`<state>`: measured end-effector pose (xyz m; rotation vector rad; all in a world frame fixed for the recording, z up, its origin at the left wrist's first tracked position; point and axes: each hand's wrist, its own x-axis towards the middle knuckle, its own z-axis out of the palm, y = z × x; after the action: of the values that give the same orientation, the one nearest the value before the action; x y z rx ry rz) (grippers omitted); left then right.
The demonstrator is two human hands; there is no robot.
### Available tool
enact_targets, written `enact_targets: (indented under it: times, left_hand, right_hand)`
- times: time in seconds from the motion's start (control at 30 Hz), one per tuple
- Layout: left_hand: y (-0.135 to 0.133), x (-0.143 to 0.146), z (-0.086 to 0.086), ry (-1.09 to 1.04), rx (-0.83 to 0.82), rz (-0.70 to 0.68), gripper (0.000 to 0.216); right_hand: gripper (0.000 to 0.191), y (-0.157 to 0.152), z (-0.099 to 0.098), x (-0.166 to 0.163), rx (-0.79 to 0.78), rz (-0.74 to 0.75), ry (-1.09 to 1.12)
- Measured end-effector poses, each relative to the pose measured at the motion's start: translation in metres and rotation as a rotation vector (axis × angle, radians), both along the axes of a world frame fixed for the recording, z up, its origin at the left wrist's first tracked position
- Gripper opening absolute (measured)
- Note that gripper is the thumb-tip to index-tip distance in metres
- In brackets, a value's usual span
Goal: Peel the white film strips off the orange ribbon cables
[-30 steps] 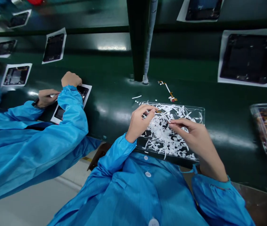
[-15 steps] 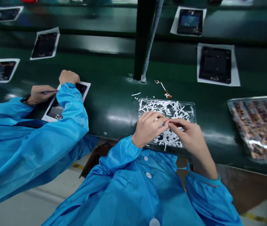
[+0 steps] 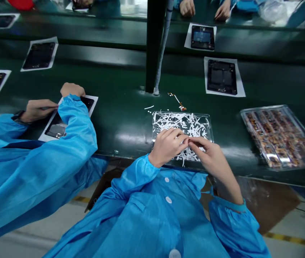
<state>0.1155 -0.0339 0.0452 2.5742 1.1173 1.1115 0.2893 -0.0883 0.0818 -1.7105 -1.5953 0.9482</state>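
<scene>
White scraps (image 3: 178,122) already litter the tray (image 3: 211,126), one flex cable (image 3: 177,100) beyond its far edge; left hand (image 3: 166,146) and right hand (image 3: 208,153) meet, grip unclear.

the green counter (image 3: 125,132) carries the clear scrap tray (image 3: 211,129), strewn with white scraps (image 3: 195,123). just beyond this tray lie a thin flex cable (image 3: 178,100) and, off its far left corner, a white strip (image 3: 149,107). right of it sits the parts tray (image 3: 264,108); beyond it, rightward, a white sheet (image 3: 240,87) lies under a dark panel (image 3: 221,77).
</scene>
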Motion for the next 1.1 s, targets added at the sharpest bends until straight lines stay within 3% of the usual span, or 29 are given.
enact_targets:
  times: [0.17, 0.33, 0.5, 0.57, 0.7, 0.77, 0.87, 1.0, 1.1]
  left_hand:
    - [0.000, 0.003, -0.001, 0.035, -0.057, 0.038, 0.015]
    - [0.011, -0.005, -0.010, 0.072, -0.248, 0.143, 0.015]
    - [0.008, -0.005, -0.009, 0.003, -0.320, 0.195, 0.023]
    - [0.004, 0.001, 0.000, -0.184, -0.448, 0.112, 0.030]
    - [0.011, 0.016, 0.024, -0.462, -0.721, -0.206, 0.022]
    - [0.019, 0.023, 0.029, -0.459, -0.835, -0.284, 0.017]
    - [0.032, 0.030, 0.026, -0.520, -0.965, -0.220, 0.008]
    - [0.040, 0.037, 0.014, -0.696, -0.894, -0.090, 0.012]
    - [0.044, 0.042, 0.013, -0.660, -0.814, -0.095, 0.023]
  right_hand:
    - [0.027, -0.009, -0.004, 0.008, 0.022, -0.061, 0.046]
    - [0.026, -0.016, 0.008, 0.037, 0.070, -0.142, 0.094]
    - [0.032, -0.007, 0.017, 0.063, 0.066, -0.107, 0.151]
    - [0.047, 0.003, 0.016, 0.066, 0.079, -0.072, 0.164]
    - [0.071, 0.027, 0.014, 0.064, 0.045, 0.116, 0.056]
    - [0.069, 0.038, 0.014, 0.063, 0.050, 0.234, -0.038]
    - [0.052, 0.052, 0.012, 0.062, 0.159, 0.315, -0.141]
    - [0.043, 0.064, 0.007, 0.067, 0.306, 0.319, -0.225]
    - [0.044, 0.070, 0.007, 0.071, 0.367, 0.306, -0.269]
